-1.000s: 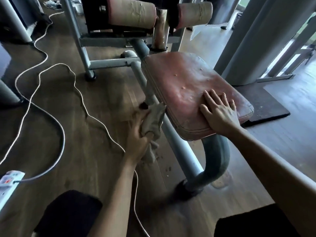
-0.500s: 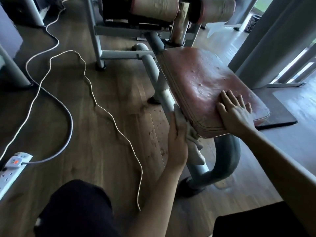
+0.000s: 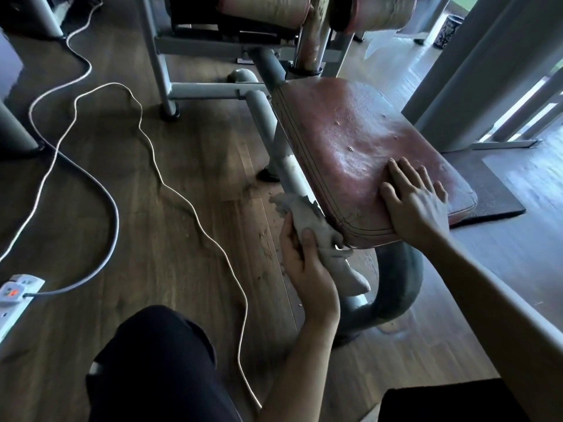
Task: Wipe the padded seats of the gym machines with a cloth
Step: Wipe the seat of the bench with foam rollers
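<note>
Pressing a crumpled cloth (image 3: 307, 220) to the left side edge of the seat (image 3: 350, 141), the person crouches at its near end. The seat is a worn red pad, its long axis running away from the person toward the post (image 3: 310, 41) and the rollers (image 3: 265, 7) at the far end. The left hand (image 3: 307, 269) grips the cloth, fingers curled round it, right by the near left corner. Part of the cloth hangs loose below the hand. Whether the cloth bears on the pad's seam or on the grey tube (image 3: 286, 166) just under it is hard to make out from here.

The right hand (image 3: 414, 202) lies flat on the top at the near edge, fingers straight and spread, holding nothing; I'd say it steadies the pad. So the broad top lies up and to the right of the cloth, and the left hand, the nearer one to that edge, would have to come up over the corner and sweep along the long axis.

A pale cord (image 3: 182, 202) snakes over the wooden floor (image 3: 198, 147) to the left, well apart from the seat, and a power strip (image 3: 15, 290) sits at the picture's left edge.
</note>
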Demonstrator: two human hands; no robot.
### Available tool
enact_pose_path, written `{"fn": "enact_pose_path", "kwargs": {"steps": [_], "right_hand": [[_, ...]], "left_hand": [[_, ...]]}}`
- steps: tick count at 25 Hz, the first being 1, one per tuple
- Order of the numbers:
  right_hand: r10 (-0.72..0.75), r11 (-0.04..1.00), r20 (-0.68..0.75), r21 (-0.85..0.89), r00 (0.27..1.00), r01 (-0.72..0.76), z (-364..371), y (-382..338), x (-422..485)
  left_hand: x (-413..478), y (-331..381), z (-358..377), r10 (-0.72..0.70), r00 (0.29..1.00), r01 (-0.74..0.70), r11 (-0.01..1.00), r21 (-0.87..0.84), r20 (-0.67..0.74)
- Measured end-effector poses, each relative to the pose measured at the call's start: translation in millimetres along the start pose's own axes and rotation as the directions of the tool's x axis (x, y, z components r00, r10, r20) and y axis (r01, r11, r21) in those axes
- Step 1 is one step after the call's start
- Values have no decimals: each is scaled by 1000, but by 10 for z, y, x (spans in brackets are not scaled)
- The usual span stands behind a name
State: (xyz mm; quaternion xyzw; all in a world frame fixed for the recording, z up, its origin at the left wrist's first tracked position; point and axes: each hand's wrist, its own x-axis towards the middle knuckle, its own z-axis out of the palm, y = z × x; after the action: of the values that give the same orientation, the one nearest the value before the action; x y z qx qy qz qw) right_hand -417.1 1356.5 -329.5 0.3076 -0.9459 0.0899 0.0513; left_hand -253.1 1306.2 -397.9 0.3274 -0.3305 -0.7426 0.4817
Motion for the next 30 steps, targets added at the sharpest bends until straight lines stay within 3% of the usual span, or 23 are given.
{"fn": "enact_pose_path", "kwargs": {"steps": [6, 9, 12, 15, 19, 23, 26, 30], "right_hand": [[27, 1000, 4, 11, 1000, -27, 0, -36, -10], [44, 999, 23, 11, 999, -44, -10, -68, -11], [42, 999, 46, -14, 998, -42, -7, -62, -14], [25, 999, 73, -23, 997, -23, -32, -67, -2], [-32, 996, 198, -71, 980, 47, -129, -61, 45], [-198, 977, 304, -22, 932, 214, -136, -217, 126], [-216, 974, 299, 0, 930, 226, -104, -311, 151], [-196, 979, 262, -6, 945, 205, -69, -333, 124]], "left_hand": [[-21, 42, 148, 37, 968, -71, 989, 129, 248], [292, -112, 182, 13, 972, -56, 983, 175, 235], [69, -98, 124, -65, 957, 34, 993, 114, 282], [-373, -58, 128, -28, 950, -27, 985, 173, 310], [122, -54, 227, -66, 969, 44, 994, 98, 240], [260, 68, 162, -63, 952, 37, 995, 92, 299], [-117, 93, 72, -86, 934, 45, 991, 124, 347], [461, 15, 144, -77, 934, 27, 989, 146, 348]]}}
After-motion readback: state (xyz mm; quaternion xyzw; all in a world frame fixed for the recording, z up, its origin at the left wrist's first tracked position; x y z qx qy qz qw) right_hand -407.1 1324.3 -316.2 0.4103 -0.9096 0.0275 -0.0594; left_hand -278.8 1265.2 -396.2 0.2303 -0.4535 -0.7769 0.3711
